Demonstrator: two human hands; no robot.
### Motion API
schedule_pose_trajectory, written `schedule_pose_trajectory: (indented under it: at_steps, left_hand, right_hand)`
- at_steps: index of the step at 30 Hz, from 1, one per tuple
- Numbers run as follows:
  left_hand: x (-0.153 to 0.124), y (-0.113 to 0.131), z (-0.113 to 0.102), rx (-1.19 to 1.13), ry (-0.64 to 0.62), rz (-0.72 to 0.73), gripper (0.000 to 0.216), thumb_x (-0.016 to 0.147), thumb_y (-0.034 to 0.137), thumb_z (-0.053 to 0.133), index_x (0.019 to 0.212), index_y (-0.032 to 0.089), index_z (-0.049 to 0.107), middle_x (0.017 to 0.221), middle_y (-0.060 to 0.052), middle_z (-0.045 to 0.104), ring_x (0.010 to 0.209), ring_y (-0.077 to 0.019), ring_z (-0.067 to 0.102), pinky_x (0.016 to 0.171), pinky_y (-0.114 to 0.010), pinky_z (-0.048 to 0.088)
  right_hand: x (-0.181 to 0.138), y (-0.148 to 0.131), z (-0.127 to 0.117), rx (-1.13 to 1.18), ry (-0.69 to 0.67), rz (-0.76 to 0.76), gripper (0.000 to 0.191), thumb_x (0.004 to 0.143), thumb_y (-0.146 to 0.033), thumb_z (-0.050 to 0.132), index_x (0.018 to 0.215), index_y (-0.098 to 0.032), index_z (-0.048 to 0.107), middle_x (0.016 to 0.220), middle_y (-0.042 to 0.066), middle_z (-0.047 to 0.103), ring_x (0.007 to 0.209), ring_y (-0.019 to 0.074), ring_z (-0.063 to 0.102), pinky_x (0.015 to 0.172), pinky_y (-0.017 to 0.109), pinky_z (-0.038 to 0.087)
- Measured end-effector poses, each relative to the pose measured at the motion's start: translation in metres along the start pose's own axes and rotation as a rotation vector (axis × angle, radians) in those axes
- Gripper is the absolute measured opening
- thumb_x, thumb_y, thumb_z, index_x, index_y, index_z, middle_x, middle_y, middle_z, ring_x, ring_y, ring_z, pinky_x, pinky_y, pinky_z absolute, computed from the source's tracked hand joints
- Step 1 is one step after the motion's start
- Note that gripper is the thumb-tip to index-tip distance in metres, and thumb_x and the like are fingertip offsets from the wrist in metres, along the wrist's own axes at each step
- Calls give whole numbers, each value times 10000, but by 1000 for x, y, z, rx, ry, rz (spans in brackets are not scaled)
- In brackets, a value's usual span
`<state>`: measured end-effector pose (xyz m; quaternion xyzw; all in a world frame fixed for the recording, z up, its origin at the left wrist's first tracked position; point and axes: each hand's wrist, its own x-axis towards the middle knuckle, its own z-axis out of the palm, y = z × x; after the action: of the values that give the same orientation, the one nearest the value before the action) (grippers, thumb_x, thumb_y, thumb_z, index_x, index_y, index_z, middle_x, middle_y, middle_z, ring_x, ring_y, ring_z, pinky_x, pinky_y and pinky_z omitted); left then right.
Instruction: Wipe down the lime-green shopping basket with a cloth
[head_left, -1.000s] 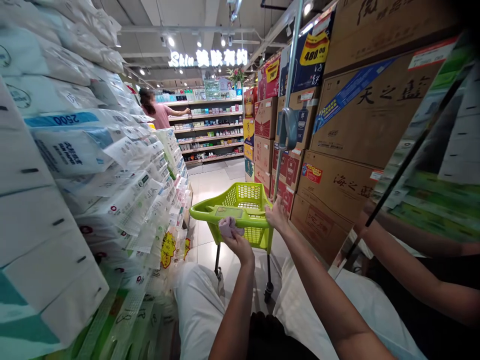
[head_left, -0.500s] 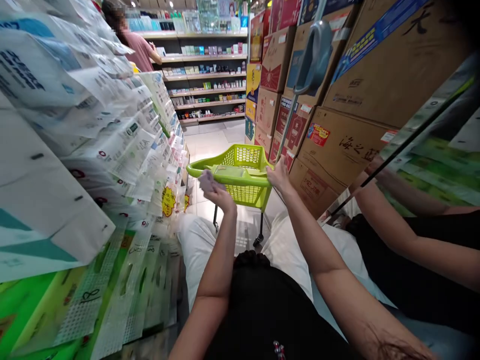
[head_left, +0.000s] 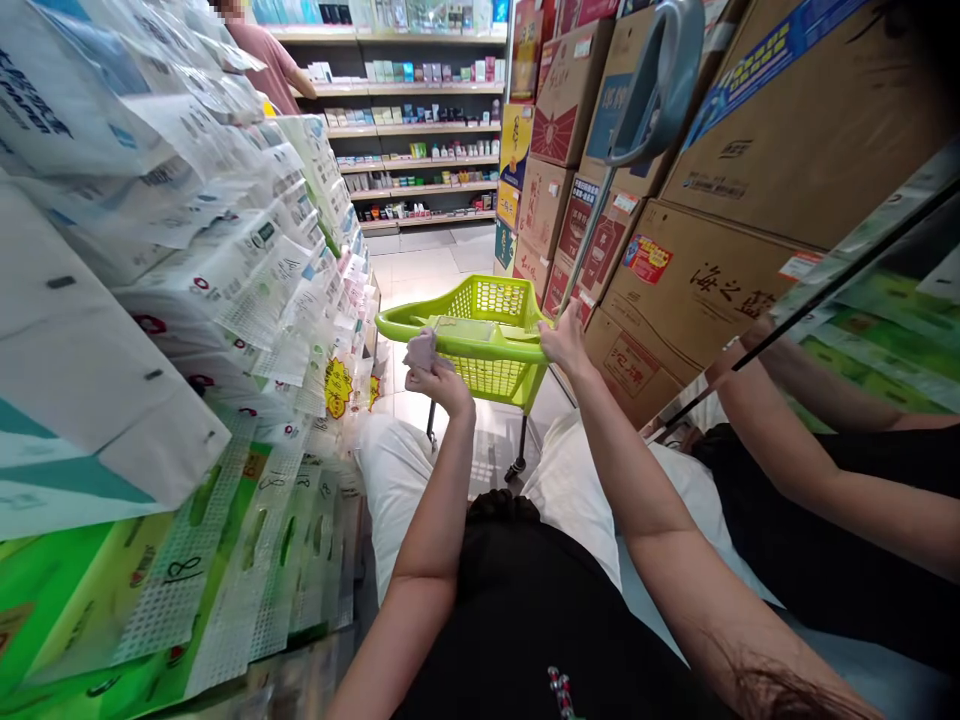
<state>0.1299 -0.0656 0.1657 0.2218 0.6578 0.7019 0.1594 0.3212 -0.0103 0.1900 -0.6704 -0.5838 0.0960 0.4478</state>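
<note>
My left hand (head_left: 444, 388) is closed on a crumpled greyish-mauve cloth (head_left: 421, 350) at the near left side of a lime-green shopping cart (head_left: 480, 350). Some of the cloth overlaps the cart's handle bar; whether it presses on it I cannot tell. At the cart's right corner, my right hand (head_left: 566, 340) has its fingers wrapped round the lower visible part of a slim metal pole (head_left: 589, 240), beside the handle bar. The pole leans up to the right and ends in a grey-blue loop handle (head_left: 660, 90). Its lower end is hidden.
Stacked white tissue packs (head_left: 247, 260) crowd the left side. Cardboard cartons (head_left: 697, 250) rise on the right, with a mirror-like panel (head_left: 862, 330) nearer me. Ahead, tiled floor (head_left: 420, 265) leads to product shelves (head_left: 420, 130); a person in pink (head_left: 266, 55) stands at the far left.
The view tilts down slightly, so the shelves and cartons sit higher. The loop handle has shifted up and right in view. The cloth now overlaps the handle bar more; both hands keep their hold.
</note>
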Motion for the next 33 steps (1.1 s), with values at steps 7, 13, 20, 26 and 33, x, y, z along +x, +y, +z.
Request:
schedule_pose_trajectory:
  at_steps: [7,13,20,26,33]
  left_hand:
    - [-65,3,0,143,-393,290,461,986,136,411,1431,191,521,1416,-182,446,1413,-256,457,1210,-417,375]
    - [-6,4,-4,294,-224,165,520,964,71,359,1465,150,474,1345,-194,495,1339,-272,530,1156,-444,438]
    - [-14,6,-8,315,-313,322,538,961,60,375,1468,171,516,1322,-180,502,1311,-268,538,1150,-439,443]
    - [-18,22,-14,365,-427,591,467,950,63,404,1305,202,673,1317,-142,498,1296,-281,489,1111,-455,465]
    - [81,55,-34,717,-379,605,533,918,42,364,1287,250,689,1417,-127,528,1348,-333,419,1113,-523,409]
  right_hand:
    - [13,17,1,47,17,-75,475,834,-339,609,1260,-222,434,1137,105,582,995,257,575,965,485,482]
    - [23,22,-6,34,7,-94,453,848,-351,611,1256,-231,455,1117,81,571,980,232,560,950,447,484]
    - [22,21,-1,75,17,-81,462,844,-349,607,1265,-231,457,1148,86,555,997,231,541,981,469,463]
    - [22,20,-4,108,-3,-74,452,821,-323,601,1238,-227,455,1127,83,568,951,227,547,960,463,470]
    - [26,26,0,77,-15,-51,449,824,-303,589,1244,-213,461,1149,103,582,984,242,565,971,465,464]
